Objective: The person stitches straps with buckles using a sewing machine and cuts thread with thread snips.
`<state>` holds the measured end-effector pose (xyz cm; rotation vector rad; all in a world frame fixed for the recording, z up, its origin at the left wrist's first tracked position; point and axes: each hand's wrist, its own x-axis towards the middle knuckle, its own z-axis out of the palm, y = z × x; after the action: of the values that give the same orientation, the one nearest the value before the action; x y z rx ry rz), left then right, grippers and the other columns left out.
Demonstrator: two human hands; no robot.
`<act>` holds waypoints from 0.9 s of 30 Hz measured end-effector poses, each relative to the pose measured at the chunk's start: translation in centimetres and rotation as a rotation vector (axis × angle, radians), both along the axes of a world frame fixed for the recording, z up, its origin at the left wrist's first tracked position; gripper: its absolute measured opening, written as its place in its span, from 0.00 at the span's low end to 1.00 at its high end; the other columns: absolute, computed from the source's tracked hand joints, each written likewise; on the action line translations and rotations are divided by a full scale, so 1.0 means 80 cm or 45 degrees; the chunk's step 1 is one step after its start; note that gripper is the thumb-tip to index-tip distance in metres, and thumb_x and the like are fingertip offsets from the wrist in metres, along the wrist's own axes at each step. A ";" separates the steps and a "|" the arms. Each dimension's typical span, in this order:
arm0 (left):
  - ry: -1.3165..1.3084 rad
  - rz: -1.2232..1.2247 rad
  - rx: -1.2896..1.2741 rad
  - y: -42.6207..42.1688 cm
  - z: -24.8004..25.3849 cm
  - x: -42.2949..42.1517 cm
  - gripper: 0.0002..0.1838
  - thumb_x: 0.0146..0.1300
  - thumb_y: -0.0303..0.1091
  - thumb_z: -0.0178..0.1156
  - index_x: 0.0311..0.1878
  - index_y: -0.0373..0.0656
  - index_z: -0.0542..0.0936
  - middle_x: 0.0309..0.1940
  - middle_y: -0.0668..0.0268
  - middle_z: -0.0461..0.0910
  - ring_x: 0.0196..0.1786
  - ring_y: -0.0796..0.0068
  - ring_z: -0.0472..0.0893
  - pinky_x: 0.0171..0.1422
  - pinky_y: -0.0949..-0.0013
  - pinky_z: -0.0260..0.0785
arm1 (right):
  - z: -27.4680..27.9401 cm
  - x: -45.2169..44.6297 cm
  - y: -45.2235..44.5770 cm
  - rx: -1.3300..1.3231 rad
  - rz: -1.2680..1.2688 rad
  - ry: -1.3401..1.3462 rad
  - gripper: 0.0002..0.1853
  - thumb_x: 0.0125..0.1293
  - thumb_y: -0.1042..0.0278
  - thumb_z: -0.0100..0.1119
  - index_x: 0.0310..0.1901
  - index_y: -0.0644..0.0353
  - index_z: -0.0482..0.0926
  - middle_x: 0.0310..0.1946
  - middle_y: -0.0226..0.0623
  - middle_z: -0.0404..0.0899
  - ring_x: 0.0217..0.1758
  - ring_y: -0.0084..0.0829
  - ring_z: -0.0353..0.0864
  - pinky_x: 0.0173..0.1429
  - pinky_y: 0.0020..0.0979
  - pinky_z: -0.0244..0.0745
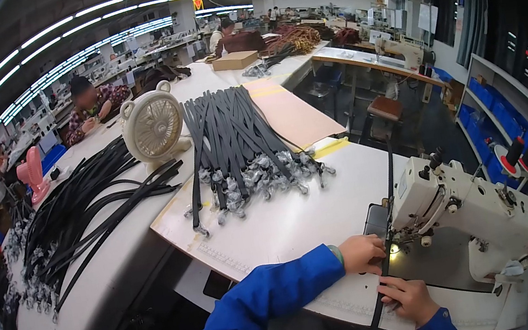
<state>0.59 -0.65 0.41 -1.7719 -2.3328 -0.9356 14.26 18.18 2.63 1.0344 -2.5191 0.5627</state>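
My left hand point(363, 255), in a blue sleeve, has its fingers closed at a long black strap point(392, 172) beside the lit needle area of a white sewing machine point(483, 199). Nearer to me, my right hand point(409, 299) pinches the same strap with thumb and fingers. The strap runs from beyond the machine head down past the table's near edge. A dark phone-like object point(375, 220) lies just left of the machine head. Up the table lies a pile of black straps point(228, 133) with plastic-wrapped ends.
A white fan point(154, 126) stands left of the strap pile, a pink fan point(32, 172) farther left. More black straps point(78, 215) cover the left table. Red thread spools point(515, 151) stand behind the machine. A co-worker point(92, 106) sits at the far left; others are farther back.
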 end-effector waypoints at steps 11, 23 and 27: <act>0.058 0.059 0.019 0.006 -0.006 0.008 0.24 0.42 0.39 0.68 0.44 0.36 0.79 0.47 0.57 0.75 0.52 0.59 0.73 0.56 0.63 0.67 | 0.004 0.000 0.002 -0.010 0.052 0.048 0.14 0.45 0.69 0.67 0.37 0.53 0.82 0.42 0.31 0.80 0.28 0.31 0.81 0.33 0.29 0.76; 0.090 0.054 0.056 0.002 0.007 0.010 0.25 0.44 0.41 0.68 0.45 0.37 0.78 0.47 0.56 0.75 0.51 0.56 0.74 0.54 0.61 0.68 | -0.003 0.002 0.008 -0.082 0.035 0.007 0.12 0.48 0.68 0.67 0.37 0.54 0.82 0.42 0.29 0.81 0.28 0.30 0.81 0.31 0.29 0.75; 0.086 0.096 0.037 0.003 0.007 0.011 0.25 0.45 0.44 0.69 0.45 0.37 0.79 0.47 0.57 0.76 0.52 0.58 0.74 0.55 0.64 0.68 | -0.011 0.009 0.009 -0.195 0.113 -0.014 0.11 0.49 0.69 0.66 0.37 0.56 0.82 0.42 0.32 0.81 0.22 0.29 0.78 0.26 0.28 0.72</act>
<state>1.50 -0.45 1.00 -1.6652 -2.3150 -0.8795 14.95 18.90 1.73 1.0918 -2.4055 0.7760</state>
